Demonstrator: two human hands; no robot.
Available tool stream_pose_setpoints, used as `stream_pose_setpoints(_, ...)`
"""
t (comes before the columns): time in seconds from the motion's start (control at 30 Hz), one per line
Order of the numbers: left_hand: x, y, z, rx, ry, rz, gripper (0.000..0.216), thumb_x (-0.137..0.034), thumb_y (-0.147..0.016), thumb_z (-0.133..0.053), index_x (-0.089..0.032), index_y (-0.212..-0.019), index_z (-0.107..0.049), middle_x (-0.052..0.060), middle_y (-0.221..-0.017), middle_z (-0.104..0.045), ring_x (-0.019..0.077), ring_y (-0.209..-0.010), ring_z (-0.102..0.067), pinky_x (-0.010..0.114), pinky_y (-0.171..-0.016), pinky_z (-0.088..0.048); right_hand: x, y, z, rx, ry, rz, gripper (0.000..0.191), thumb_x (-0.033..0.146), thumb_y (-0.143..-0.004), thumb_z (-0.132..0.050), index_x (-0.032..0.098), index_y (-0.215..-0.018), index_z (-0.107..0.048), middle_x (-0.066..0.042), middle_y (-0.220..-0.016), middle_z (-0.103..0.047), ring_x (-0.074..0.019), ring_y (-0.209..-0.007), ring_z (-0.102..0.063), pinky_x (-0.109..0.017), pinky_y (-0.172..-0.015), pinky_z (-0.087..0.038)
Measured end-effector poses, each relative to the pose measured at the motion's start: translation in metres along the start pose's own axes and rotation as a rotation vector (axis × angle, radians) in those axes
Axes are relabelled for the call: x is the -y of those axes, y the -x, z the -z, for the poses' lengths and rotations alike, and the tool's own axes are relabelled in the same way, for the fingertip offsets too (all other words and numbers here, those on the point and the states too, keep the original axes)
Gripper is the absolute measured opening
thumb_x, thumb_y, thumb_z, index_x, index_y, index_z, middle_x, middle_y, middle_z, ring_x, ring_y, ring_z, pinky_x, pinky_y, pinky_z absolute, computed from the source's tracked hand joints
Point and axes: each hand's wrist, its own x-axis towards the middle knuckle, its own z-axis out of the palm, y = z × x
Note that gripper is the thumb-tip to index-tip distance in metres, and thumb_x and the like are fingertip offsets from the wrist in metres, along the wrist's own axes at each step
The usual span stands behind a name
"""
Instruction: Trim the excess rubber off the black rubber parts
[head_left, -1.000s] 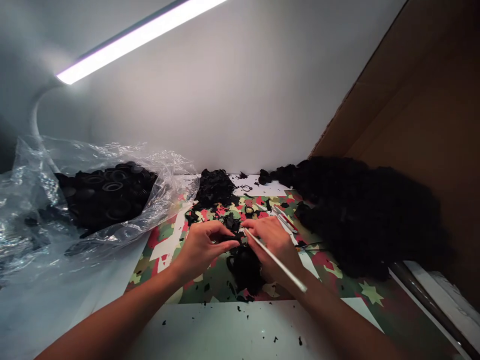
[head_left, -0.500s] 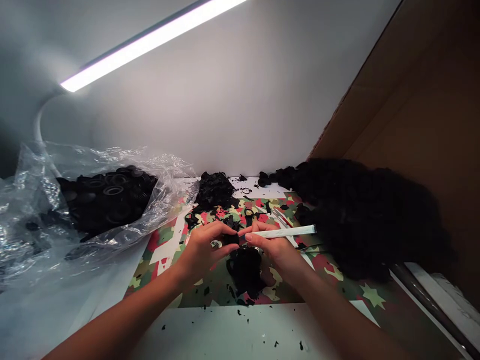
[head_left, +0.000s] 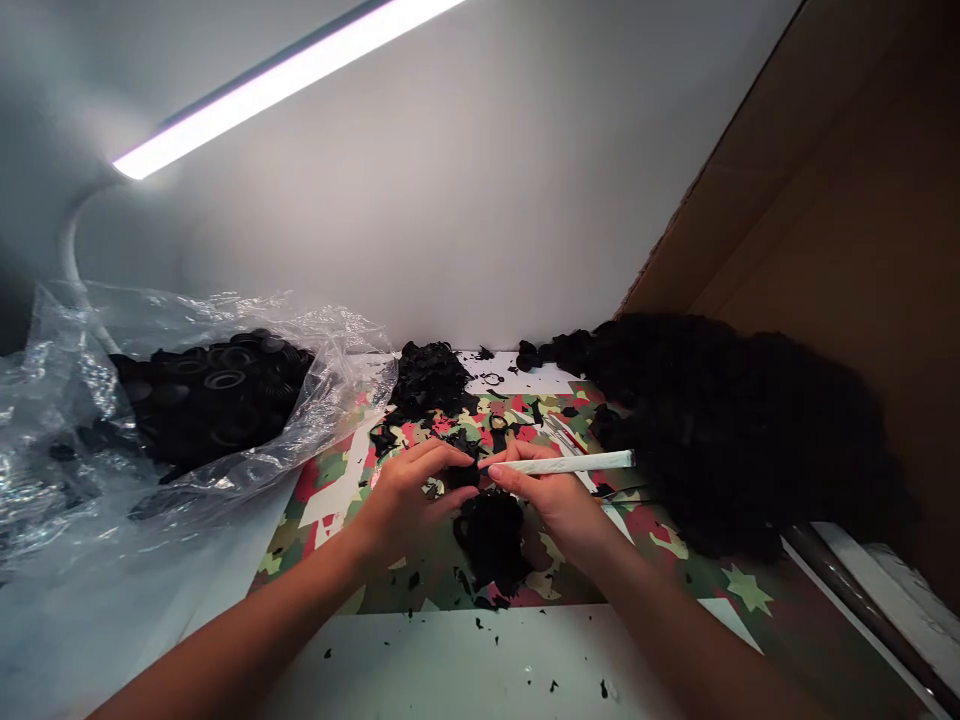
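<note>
My left hand [head_left: 409, 495] pinches a small black rubber part [head_left: 463, 476] between thumb and fingers, over a camouflage-patterned mat [head_left: 352, 470]. My right hand [head_left: 551, 495] grips a thin white stick tool [head_left: 570, 463] that lies level and points right, its near end at the black part. The two hands touch at the fingertips. Just below them sits a small heap of black parts [head_left: 491, 540].
A clear plastic bag [head_left: 97, 400] with black ring-shaped parts [head_left: 217, 395] lies at the left. Black scraps [head_left: 431, 380] are heaped at the back, a big dark pile [head_left: 742, 430] at the right beside a cardboard wall [head_left: 847, 200]. A lamp bar [head_left: 285, 80] glows overhead.
The white stick swung from pointing down toward me to lying level and pointing right. Both hands stayed together over the small heap.
</note>
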Motion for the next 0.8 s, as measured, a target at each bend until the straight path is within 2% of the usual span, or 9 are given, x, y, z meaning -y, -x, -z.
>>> stream_pose_setpoints(0.1,0.002,-0.001,0.002,0.008,0.165,0.095,0.023,-0.023,-0.080,-0.078,-0.019,-0.101,-0.070,0.007,-0.095,-0.075,0.0190,-0.084,-0.072,0.029,-0.070,-0.062,0.000,0.000,0.000,-0.021,-0.114,-0.065,0.030,0.039,-0.073,-0.078,0.021,-0.065,-0.056,0.001,-0.074,-0.068,-0.0186,-0.078,-0.064,-0.032,-0.076,-0.050)
stream_pose_setpoints(0.2,0.002,-0.002,0.004,-0.013,0.301,0.126,0.021,-0.025,-0.078,-0.080,-0.018,-0.096,-0.072,0.008,-0.096,-0.076,0.0203,-0.088,-0.073,0.029,-0.072,-0.063,0.002,0.002,-0.001,0.010,-0.249,-0.113,0.022,0.036,-0.071,-0.080,0.021,-0.072,-0.064,0.000,-0.078,-0.068,-0.0201,-0.084,-0.067,-0.035,-0.085,-0.053)
stream_pose_setpoints(0.3,0.001,-0.002,0.005,-0.048,0.324,0.124,0.016,-0.023,-0.078,-0.080,-0.017,-0.091,-0.073,0.007,-0.092,-0.077,0.0196,-0.085,-0.073,0.029,-0.074,-0.061,0.004,0.003,-0.002,0.053,-0.324,-0.129,0.020,0.035,-0.072,-0.080,0.020,-0.073,-0.066,-0.002,-0.084,-0.069,-0.0197,-0.087,-0.067,-0.035,-0.088,-0.054)
stream_pose_setpoints(0.43,-0.001,-0.002,0.005,-0.030,0.281,0.132,0.008,-0.022,-0.081,-0.077,-0.017,-0.086,-0.074,0.006,-0.084,-0.077,0.0182,-0.078,-0.071,0.028,-0.071,-0.058,0.008,0.004,-0.003,0.091,-0.291,-0.095,0.026,0.035,-0.074,-0.078,0.021,-0.068,-0.057,0.000,-0.077,-0.067,-0.0183,-0.081,-0.066,-0.034,-0.084,-0.055)
stream_pose_setpoints(0.53,-0.001,-0.003,0.005,0.005,0.238,0.154,0.008,-0.024,-0.081,-0.077,-0.017,-0.085,-0.074,0.005,-0.082,-0.076,0.0173,-0.074,-0.070,0.027,-0.067,-0.055,0.013,0.006,-0.001,0.081,0.000,0.029,0.026,0.036,-0.082,-0.071,0.022,-0.068,-0.055,-0.001,-0.077,-0.066,-0.0192,-0.079,-0.065,-0.034,-0.075,-0.054)
stream_pose_setpoints(0.63,-0.001,-0.004,0.006,0.027,0.208,0.196,0.009,-0.025,-0.081,-0.077,-0.017,-0.084,-0.074,0.004,-0.077,-0.075,0.0152,-0.067,-0.066,0.025,-0.060,-0.051,0.017,0.009,0.000,-0.001,0.376,0.287,0.025,0.033,-0.088,-0.064,0.022,-0.068,-0.055,-0.002,-0.079,-0.064,-0.0184,-0.075,-0.061,-0.032,-0.067,-0.050)
stream_pose_setpoints(0.73,0.000,-0.005,0.007,0.033,0.213,0.246,0.010,-0.026,-0.081,-0.077,-0.016,-0.083,-0.074,0.003,-0.073,-0.074,0.0138,-0.063,-0.064,0.024,-0.057,-0.049,0.019,0.011,0.002,-0.003,0.521,0.514,0.018,0.026,-0.090,-0.063,0.022,-0.073,-0.058,-0.004,-0.088,-0.069,-0.0200,-0.082,-0.065,-0.033,-0.072,-0.052)
stream_pose_setpoints(0.8,0.001,-0.005,0.007,0.036,0.227,0.265,0.010,-0.026,-0.080,-0.077,-0.016,-0.081,-0.074,0.003,-0.074,-0.074,0.0138,-0.063,-0.064,0.024,-0.058,-0.049,0.017,0.011,0.002,0.057,0.562,0.588,0.013,0.022,-0.090,-0.062,0.023,-0.077,-0.061,-0.005,-0.099,-0.074,-0.0216,-0.089,-0.069,-0.036,-0.078,-0.054)
